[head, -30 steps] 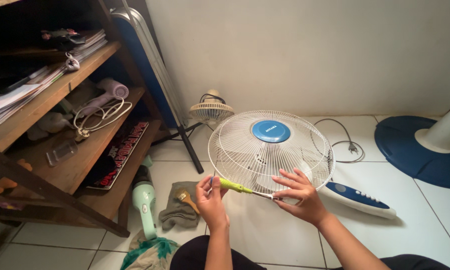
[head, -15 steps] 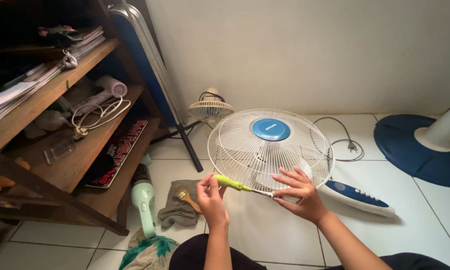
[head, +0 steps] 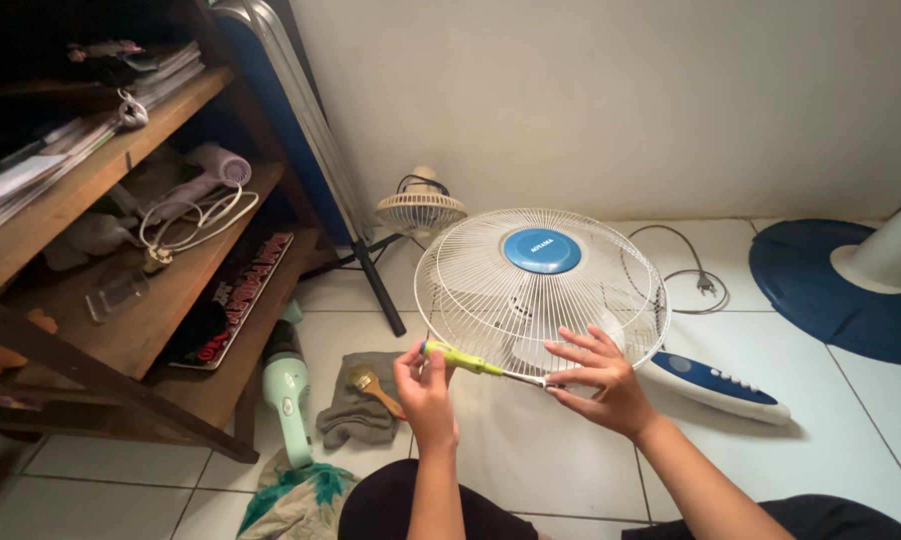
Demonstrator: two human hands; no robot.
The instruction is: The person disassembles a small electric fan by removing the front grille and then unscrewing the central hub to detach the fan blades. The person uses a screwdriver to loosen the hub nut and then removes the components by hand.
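Inside, the white wire fan guard encloses the fan's blades, standing on the tiled floor. Since a second ago little has shifted. Left hand pinches the yellow-green screwdriver, its tip at the guard's lower rim, where the right hand steadies the wires, fingers spread.

We see a white tiled floor. On it sits the white fan cage — left of it a grey cloth with a small brush and a mint handheld appliance; right of it, the blue fan base; behind it, a small fan.
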